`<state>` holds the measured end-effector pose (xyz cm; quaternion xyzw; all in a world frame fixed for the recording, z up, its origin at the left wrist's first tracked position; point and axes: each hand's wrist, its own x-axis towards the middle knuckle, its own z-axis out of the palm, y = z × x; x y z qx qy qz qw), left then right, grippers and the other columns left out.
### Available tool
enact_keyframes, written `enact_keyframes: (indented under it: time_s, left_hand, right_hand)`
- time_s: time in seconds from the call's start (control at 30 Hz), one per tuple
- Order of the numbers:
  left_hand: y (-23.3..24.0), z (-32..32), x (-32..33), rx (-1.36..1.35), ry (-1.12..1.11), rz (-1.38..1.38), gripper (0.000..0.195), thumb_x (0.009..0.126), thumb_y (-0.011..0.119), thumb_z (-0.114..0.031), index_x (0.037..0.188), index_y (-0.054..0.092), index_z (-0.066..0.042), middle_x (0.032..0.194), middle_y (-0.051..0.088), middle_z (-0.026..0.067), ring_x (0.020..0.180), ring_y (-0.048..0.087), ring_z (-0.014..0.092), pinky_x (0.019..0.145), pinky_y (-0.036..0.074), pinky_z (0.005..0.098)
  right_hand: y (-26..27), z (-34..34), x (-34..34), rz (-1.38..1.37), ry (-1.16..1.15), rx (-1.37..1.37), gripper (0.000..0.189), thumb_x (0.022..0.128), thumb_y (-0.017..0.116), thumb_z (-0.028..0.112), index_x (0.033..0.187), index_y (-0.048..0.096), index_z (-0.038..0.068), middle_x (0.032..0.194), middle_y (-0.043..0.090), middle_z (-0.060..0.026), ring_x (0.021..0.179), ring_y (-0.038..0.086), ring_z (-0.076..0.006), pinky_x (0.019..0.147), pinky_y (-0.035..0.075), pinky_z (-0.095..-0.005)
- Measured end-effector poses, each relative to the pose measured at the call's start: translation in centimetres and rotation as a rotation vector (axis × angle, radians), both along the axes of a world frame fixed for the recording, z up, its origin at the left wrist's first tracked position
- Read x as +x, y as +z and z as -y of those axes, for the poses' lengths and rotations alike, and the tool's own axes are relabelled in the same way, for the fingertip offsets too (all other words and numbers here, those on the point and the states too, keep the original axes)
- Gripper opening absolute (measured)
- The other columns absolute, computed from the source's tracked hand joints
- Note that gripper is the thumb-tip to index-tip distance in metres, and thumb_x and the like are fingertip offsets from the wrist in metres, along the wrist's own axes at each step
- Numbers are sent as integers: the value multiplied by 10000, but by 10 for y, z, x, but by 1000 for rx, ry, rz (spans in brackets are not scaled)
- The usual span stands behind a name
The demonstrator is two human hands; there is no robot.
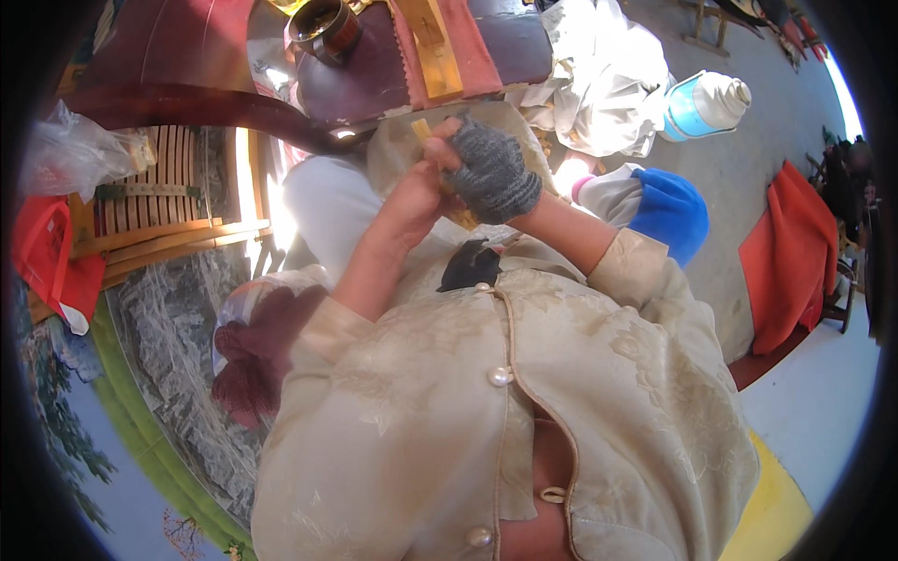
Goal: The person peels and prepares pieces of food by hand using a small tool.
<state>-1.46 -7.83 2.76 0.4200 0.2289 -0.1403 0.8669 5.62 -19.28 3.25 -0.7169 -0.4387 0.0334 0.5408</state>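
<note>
Both my hands meet above my lap, before a pale, flat-looking surface whose kind I cannot tell. On my right hand is a grey knitted fingerless glove; its bare fingertips pinch a thin, pale yellow strip that sticks up past them. My bare left hand is curled against the right one's fingers. What it grips, if anything, is hidden. Yellowish pieces show just below the hands. A black cloth-like scrap lies at the front of my beige shirt.
Ahead, a dark bench top carries a brown mug and a wooden block on pink cloth. A white plastic bag and a blue-and-white jug stand right. Left are a maroon knitted glove and a slatted wooden seat.
</note>
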Motion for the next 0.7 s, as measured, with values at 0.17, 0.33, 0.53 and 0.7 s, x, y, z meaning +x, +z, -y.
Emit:
enact_keyframes:
  time_s: [0.17,0.33,0.53,0.7]
  left_hand:
    - [-1,-11,-3,1318,-69,456,281,875,478,-91,1152,523,-72,1043,558,99,935,520,248,798,417,342]
    - [18,-8,0,1530,335,710,175,867,465,-32,1019,552,-23,823,496,112,766,508,243,719,416,289]
    - [19,-18,2,1549,220,782,171,893,390,-79,957,522,11,876,506,107,783,509,215,719,408,266]
    - [38,-12,2,381,101,488,164,896,393,-83,982,506,-2,910,517,59,803,496,150,742,413,277]
  right_hand:
    - [2,-4,8,-438,-91,38,217,906,529,222,854,546,11,705,546,-106,666,566,-212,637,440,-331]
    - [23,-5,11,-1184,153,97,228,896,549,229,837,541,10,709,551,-86,670,560,-188,635,440,-320]
    - [37,3,1,-25,14,-83,248,890,549,285,844,558,42,731,573,-88,662,571,-230,645,447,-329]
    - [55,14,22,130,37,-306,272,887,529,321,878,585,54,756,599,-98,695,577,-257,670,451,-340]
